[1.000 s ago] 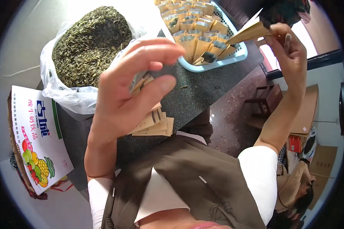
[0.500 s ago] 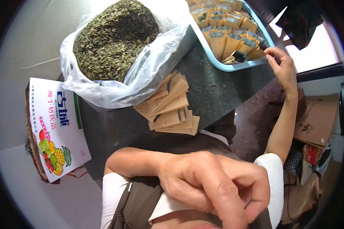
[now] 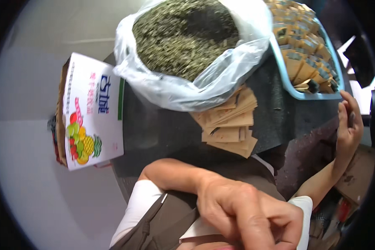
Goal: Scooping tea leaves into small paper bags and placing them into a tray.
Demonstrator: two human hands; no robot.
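In the head view, your right hand (image 3: 351,127) is just beside the near right corner of the light-blue, round-cornered plastic basket (image 3: 316,96); its thumb and forefinger tips stand slightly apart, with nothing visible between them. Your left hand (image 3: 250,212) is raised in front of your chest, fingers curled; its tips are hidden, so you cannot tell whether they pinch anything. The slim brown paper packets with dark, silvery mouths (image 3: 293,62) stand in rows inside the basket, probably because its walls keep them upright. On the dark, matte tabletop (image 3: 154,133), the translucent, crinkled plastic bag (image 3: 166,93) has its mouth spread wide, likely to leave its dry, crumbly green leaves (image 3: 183,46) within reach. The flat brown paper packets (image 3: 233,121) lie fanned beside the bag, their overlapping edges perhaps making single ones easier to lift. At left is the white, fruit-printed cardboard carton (image 3: 96,116), smooth and flat-faced.
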